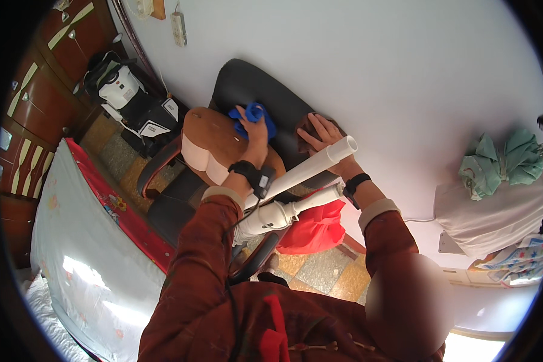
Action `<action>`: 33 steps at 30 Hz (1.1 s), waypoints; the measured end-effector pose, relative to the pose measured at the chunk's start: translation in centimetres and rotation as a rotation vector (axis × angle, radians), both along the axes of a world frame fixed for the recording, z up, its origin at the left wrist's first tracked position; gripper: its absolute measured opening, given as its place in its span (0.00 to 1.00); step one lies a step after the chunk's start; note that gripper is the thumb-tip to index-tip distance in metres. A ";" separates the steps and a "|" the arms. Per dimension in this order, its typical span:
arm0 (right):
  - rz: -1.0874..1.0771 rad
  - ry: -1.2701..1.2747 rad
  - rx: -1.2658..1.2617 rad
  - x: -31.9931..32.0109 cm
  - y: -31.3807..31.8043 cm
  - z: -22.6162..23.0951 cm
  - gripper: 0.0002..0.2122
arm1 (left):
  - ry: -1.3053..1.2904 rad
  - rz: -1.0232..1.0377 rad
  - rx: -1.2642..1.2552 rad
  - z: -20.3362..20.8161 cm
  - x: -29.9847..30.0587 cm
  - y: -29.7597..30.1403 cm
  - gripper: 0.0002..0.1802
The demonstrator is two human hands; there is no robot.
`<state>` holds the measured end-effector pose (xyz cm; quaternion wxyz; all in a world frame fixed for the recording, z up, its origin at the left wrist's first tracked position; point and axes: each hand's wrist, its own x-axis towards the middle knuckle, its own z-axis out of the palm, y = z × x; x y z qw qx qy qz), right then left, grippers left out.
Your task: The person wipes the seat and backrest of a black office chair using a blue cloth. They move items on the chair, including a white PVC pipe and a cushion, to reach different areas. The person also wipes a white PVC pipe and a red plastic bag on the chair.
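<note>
My left hand (253, 130) is closed on a crumpled blue cloth (256, 113), above a brown cushion-like piece (214, 127) with a pale side. That piece rests on the seat of a black armchair (238, 81). At the upper right corner of the chair's backrest, my right hand (324, 134) lies with fingers stretched out over a dark brown patch, perhaps a cloth; I cannot tell which. A white tube (311, 169) passes in front of my right hand. Below it is a second, jointed white pipe piece (277, 215).
A red bag (317, 226) hangs beside the chair. To the left stand a white-and-black ride-on toy (127, 90) and a bed with a pale cover (96, 241). Wooden cabinets (45, 90) line the far left. Green fabric (495, 160) sits on a covered box at right.
</note>
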<state>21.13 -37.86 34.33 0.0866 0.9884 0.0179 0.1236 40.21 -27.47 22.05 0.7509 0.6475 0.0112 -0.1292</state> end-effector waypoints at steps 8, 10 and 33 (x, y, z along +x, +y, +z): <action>-0.033 -0.007 0.024 -0.2 -0.3 -0.2 0.29 | -0.814 -0.253 0.104 4.3 -4.2 1.7 0.45; -0.050 0.003 0.011 -0.1 -0.2 -0.3 0.28 | -1.084 -0.352 0.522 5.0 -1.6 1.3 0.43; -0.074 0.373 0.266 -8.9 9.1 -13.7 0.14 | -1.190 -0.469 0.603 4.7 0.1 1.3 0.45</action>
